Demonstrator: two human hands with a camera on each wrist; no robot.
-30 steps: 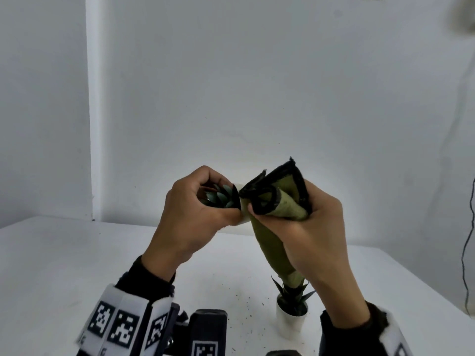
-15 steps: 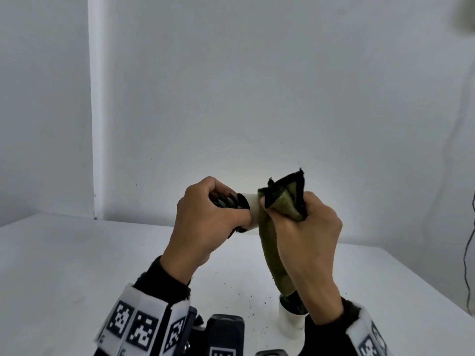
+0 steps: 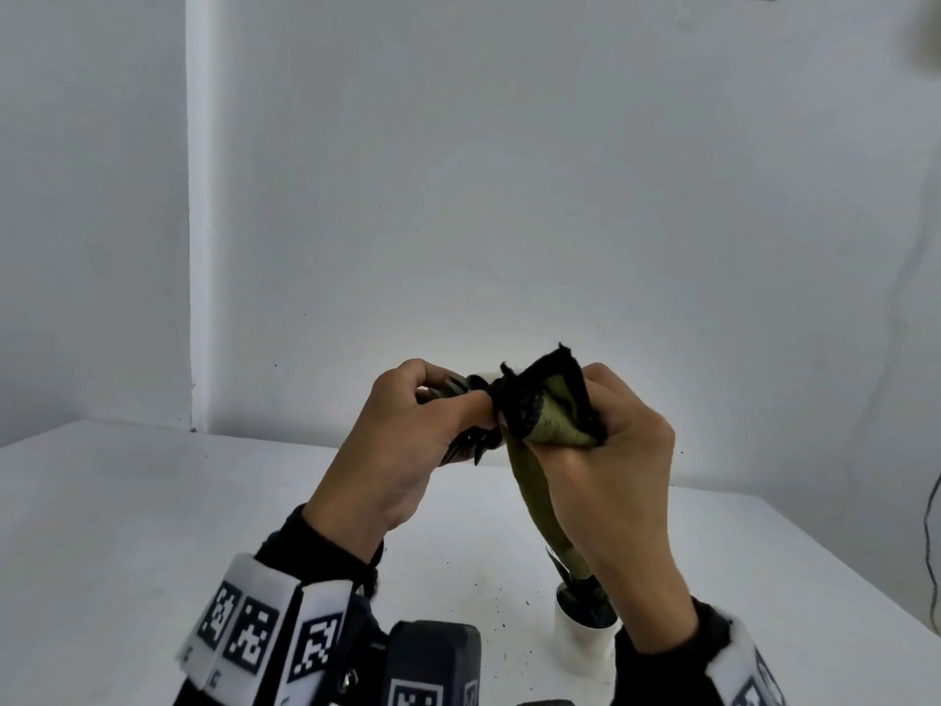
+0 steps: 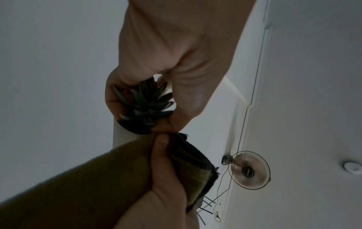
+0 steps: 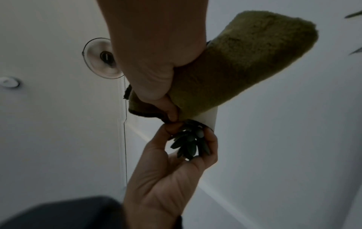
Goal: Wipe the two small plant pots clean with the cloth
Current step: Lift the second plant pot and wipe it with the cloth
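Gripping: left hand [image 3: 407,440] curled round the succulent [image 4: 146,105] of a white pot [image 5: 208,118] held mid-air; right hand [image 3: 611,450] clenched on the olive cloth [image 3: 552,415] — wrapped further over the pot than before. Second pot [image 3: 580,639] stands on the table [image 3: 153,501].

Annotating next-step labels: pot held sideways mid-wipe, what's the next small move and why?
Probably turn the held pot in the left hand so the cloth, gripped by the right hand, meets its bare white side. The second pot stands untouched on the table.
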